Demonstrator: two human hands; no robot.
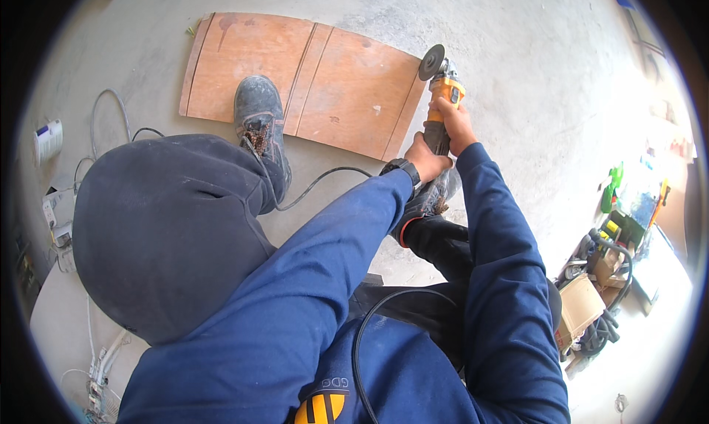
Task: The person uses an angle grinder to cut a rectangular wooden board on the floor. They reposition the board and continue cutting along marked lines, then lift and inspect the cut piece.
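Both my hands are closed around a yellow and black angle grinder (447,92). My right hand (456,123) wraps the yellow body just below the head. Lower down, my left hand (427,158), with a black watch at its wrist, grips the dark rear part. The grinder's dark disc (432,61) stands at the right end of a reddish-brown wooden board (354,92); I cannot tell whether it touches the edge. The board lies on the floor, with raised strips across it. My left shoe (258,110) rests on its near edge.
A black cord (325,174) runs across the floor by my left leg. Power strips and wires (60,221) lie at the left, near a white can (49,141). At the right are a cardboard box (580,306), black hoses (602,334) and assorted tools on the concrete floor (532,77).
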